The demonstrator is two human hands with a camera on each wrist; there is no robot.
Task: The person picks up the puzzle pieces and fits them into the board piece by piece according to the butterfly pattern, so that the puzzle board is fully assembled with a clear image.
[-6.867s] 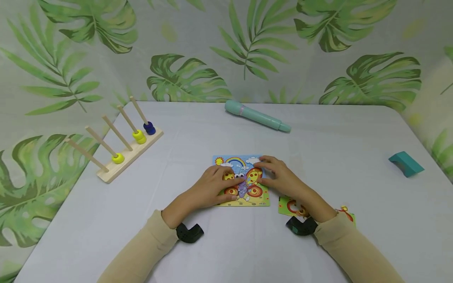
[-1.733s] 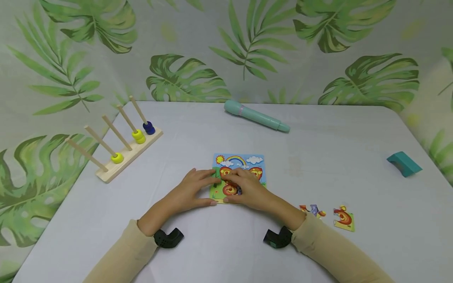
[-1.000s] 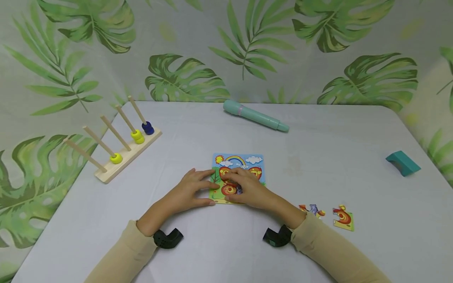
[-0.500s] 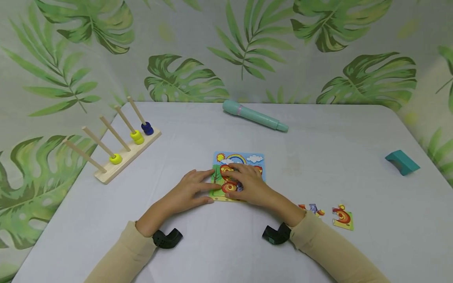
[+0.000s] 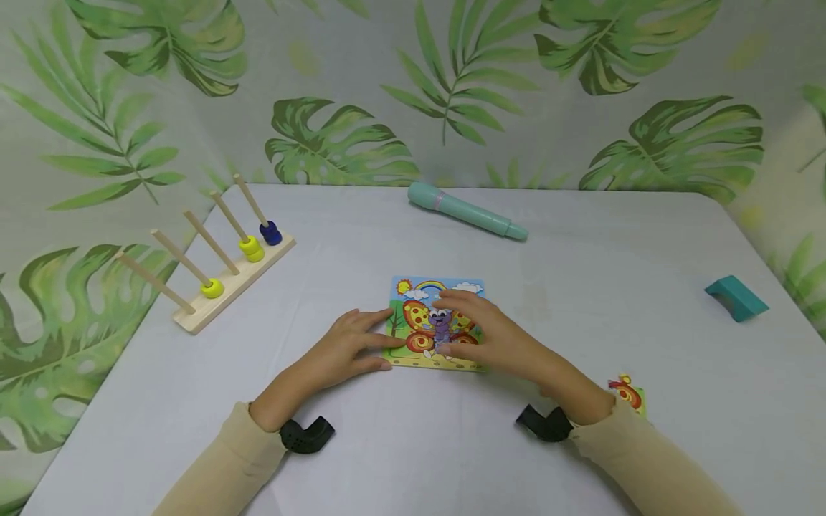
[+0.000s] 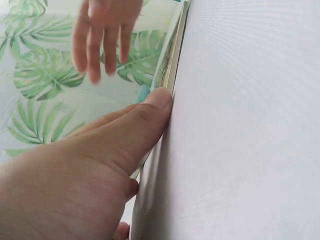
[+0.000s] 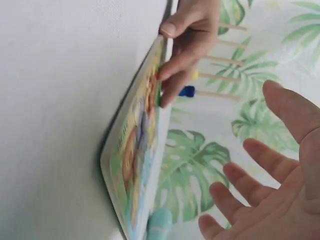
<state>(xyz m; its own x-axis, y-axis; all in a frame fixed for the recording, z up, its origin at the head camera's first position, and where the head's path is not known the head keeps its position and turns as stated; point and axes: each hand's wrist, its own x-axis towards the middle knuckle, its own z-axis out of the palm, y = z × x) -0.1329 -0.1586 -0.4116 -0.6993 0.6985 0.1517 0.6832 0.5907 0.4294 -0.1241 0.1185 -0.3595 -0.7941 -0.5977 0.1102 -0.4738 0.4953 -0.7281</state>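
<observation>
A square butterfly jigsaw puzzle (image 5: 403, 360) lies on the white table in front of me. My left hand (image 5: 342, 349) rests at its left side, fingers spread and fairly straight. In the right wrist view, that hand's thumb touches the puzzle's (image 7: 116, 167) edge while a fingertip lies on its face. Over the right half of the picture hovers my right hand (image 5: 506, 340), fingers apart, holding nothing. The right wrist view shows the right hand (image 7: 270, 195) clear of the board. A loose puzzle piece (image 5: 627, 393) with a red swirl lies beyond the right forearm, partly covered by the sleeve.
A wooden peg stand (image 5: 239, 287) with yellow and blue rings is at the left. A mint-green microphone-shaped toy (image 5: 467, 211) lies at the back, and a teal arched block (image 5: 737, 297) near the right edge. A leaf-patterned cloth (image 5: 348, 143) hangs behind the table.
My right hand has lifted off the puzzle and shifted right, uncovering the purple butterfly body. Its forearm now hides the loose purple piece seen earlier. The left hand has stayed since 1.7 s ago.
</observation>
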